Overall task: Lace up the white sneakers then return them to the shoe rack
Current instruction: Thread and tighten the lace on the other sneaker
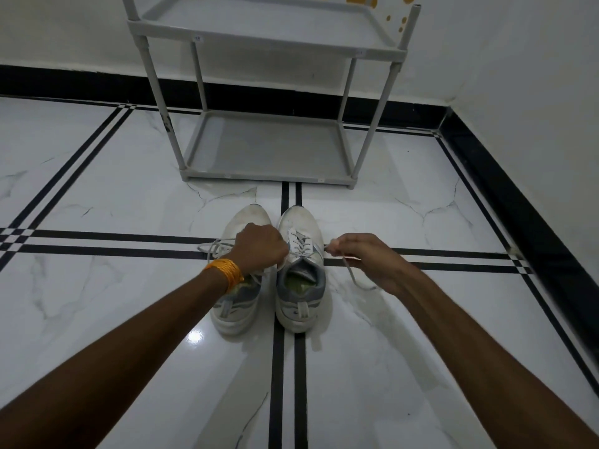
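Note:
Two white sneakers with grey heels stand side by side on the floor, toes pointing away from me. My left hand (261,246), with an orange band at the wrist, is closed over the tongue area between the left sneaker (238,299) and the right sneaker (299,286), gripping a lace end of the right sneaker. My right hand (363,257) pinches the other lace end (351,277) to the right of that shoe; the lace hangs down in a loop. The left sneaker's laces (210,249) lie loose to its left.
A grey plastic shoe rack (269,176) stands just beyond the sneakers against the wall, its lower shelf and upper shelf (259,37) bare. The floor is glossy white marble with black stripes. A black skirting runs along the walls; a corner lies at the right.

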Motion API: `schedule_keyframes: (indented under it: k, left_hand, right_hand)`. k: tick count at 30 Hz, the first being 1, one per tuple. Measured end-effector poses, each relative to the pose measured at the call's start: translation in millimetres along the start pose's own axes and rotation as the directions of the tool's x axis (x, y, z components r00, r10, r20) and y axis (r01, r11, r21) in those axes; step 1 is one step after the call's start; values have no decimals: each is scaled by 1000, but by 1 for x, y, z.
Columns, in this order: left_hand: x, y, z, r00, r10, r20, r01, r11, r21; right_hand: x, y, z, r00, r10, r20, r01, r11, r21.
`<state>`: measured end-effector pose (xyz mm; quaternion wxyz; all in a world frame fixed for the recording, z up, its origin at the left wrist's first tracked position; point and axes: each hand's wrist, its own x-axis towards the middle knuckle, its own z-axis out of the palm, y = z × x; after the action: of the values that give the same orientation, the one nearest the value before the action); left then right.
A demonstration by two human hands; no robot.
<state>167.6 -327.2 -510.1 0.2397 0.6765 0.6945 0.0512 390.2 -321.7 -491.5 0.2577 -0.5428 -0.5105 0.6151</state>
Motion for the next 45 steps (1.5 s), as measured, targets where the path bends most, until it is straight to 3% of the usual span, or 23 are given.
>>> schedule_keyframes:
  k: [2, 5, 7, 9, 12, 14, 18, 21, 25, 33, 36, 39, 43, 45]
  left_hand:
    - [-2, 4, 1, 997, 13, -72, -19, 997, -77]
    - [-6, 8, 0, 996, 51, -77, -79, 899, -431]
    - [-10, 11, 0, 999, 20, -33, -38, 690, -723]
    - [-12, 13, 6, 1000, 8, 7, 2, 465, -885]
    - [-11, 13, 15, 1000, -13, -7, -3, 320, -947]
    - [-9, 12, 20, 997, -35, -64, -50, 321, -946]
    - [-5, 11, 33, 974, 5, -227, -201, 481, -853]
    - [-2, 8, 36, 955, 23, -296, -262, 533, -804]
    - [0, 8, 39, 967, 5, -254, -220, 515, -829]
    - [-3, 12, 36, 983, -60, -172, -136, 383, -914]
    - [-3, 12, 35, 990, -47, -130, -107, 341, -934]
    - [0, 7, 30, 999, 18, -47, -51, 398, -916]
    - [4, 3, 24, 993, 118, 3, -48, 423, -905]
    - [5, 4, 24, 995, 101, 18, -25, 406, -914]
  right_hand:
    - [6, 5, 16, 999, -36, 29, 30, 981, 194]
    - [12, 15, 35, 999, -32, 19, 16, 832, 555]
    - [14, 18, 40, 999, -17, -38, 36, 788, 615]
    - [16, 19, 43, 998, -1, -70, 45, 781, 623]
    - [20, 21, 45, 997, 11, -75, 33, 821, 569]
    - [24, 23, 47, 996, 11, -89, 37, 855, 517]
    - [24, 19, 51, 992, -21, -124, 72, 900, 431]
    - [28, 20, 51, 980, -30, -196, 93, 943, 320]
    - [32, 22, 52, 963, -20, -270, 107, 944, 312]
    - [31, 18, 50, 989, -19, -147, 78, 912, 402]
    - [29, 17, 48, 979, 7, -206, 64, 940, 335]
    - [28, 18, 46, 979, 8, -201, 50, 959, 279]
    - [30, 14, 36, 987, -108, -117, 116, 992, 56]
    - [29, 15, 31, 983, -151, -105, 153, 988, 13]
